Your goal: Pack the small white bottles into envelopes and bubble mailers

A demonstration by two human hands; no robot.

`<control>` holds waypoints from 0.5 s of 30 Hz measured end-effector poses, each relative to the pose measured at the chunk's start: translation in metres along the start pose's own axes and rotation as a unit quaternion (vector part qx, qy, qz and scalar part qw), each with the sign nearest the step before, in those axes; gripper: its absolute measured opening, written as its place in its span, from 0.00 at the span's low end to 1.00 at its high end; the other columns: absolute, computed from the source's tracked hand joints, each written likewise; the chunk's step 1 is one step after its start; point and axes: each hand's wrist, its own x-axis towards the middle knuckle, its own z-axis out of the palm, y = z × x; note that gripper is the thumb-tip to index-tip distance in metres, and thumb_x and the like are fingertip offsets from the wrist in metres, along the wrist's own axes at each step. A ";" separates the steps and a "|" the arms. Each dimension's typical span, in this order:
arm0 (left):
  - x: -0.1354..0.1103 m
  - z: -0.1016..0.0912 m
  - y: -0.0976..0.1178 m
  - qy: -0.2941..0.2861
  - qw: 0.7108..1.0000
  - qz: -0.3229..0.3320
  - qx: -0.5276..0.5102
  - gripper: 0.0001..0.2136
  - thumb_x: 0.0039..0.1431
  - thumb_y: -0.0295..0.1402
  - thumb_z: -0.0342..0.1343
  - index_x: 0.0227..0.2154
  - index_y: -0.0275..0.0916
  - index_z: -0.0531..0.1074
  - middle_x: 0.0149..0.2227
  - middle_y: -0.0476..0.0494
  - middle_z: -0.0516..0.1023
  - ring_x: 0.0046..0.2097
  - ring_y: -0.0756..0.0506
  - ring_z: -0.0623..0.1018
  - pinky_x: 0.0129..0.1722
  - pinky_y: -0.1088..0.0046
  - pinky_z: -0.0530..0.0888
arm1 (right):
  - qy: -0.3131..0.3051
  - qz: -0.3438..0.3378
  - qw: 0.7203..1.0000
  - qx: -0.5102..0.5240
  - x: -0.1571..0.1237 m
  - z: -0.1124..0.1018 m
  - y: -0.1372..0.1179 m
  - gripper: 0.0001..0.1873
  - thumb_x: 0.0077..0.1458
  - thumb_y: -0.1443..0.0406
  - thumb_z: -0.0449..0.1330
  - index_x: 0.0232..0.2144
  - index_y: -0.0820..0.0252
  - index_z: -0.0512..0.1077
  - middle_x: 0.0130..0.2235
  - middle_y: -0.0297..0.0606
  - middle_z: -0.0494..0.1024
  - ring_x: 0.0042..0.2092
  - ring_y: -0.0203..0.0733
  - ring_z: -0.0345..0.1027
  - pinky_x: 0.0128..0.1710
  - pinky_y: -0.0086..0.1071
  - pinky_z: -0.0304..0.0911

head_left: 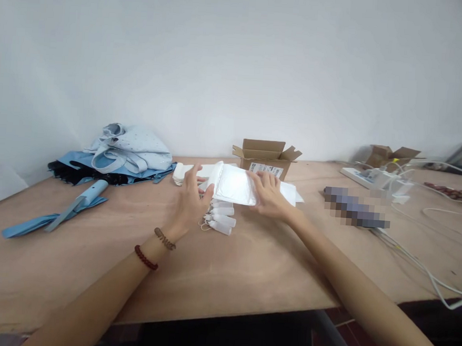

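White padded packet (236,185), one: raised above the middle of the desk (223,278). Right hand (268,195): grip closed on the packet's right end. Left hand (191,199): grip spread wide at the packet's left end, thumb close to its edge; contact cannot be told. Small translucent bottles (222,221), several, with loops: on the desk, near side of the packet. Cardboard box (264,153), one, flaps up: far side. Pale blue cloth (138,148), bundled: far left. Power strip (355,176), white: far right.
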 end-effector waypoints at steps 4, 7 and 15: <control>0.008 -0.004 -0.009 -0.074 0.971 -0.163 -0.158 0.26 0.54 0.38 0.56 0.54 0.31 0.64 0.46 0.33 0.76 0.42 0.42 0.78 0.37 0.66 0.76 | 0.014 -0.040 0.999 0.006 -0.004 -0.003 -0.010 0.49 0.44 0.57 0.62 0.63 0.59 0.43 0.57 0.55 0.54 0.58 0.63 0.47 0.56 0.55 0.45; 0.007 0.000 -0.006 -0.125 0.935 -0.217 -0.251 0.19 0.50 0.39 0.58 0.43 0.31 0.72 0.39 0.38 0.79 0.38 0.42 0.78 0.34 0.69 0.75 | 0.014 -0.059 0.998 0.008 -0.006 -0.008 -0.025 0.48 0.45 0.54 0.61 0.63 0.61 0.44 0.57 0.58 0.54 0.60 0.62 0.46 0.56 0.55 0.43; -0.004 0.006 0.017 -0.162 0.906 -0.256 -0.294 0.18 0.44 0.39 0.65 0.36 0.33 0.74 0.34 0.42 0.80 0.32 0.46 0.77 0.29 0.74 0.72 | 0.050 -0.088 0.994 0.040 -0.007 -0.013 -0.045 0.47 0.46 0.51 0.61 0.62 0.63 0.48 0.57 0.58 0.57 0.59 0.61 0.49 0.56 0.54 0.43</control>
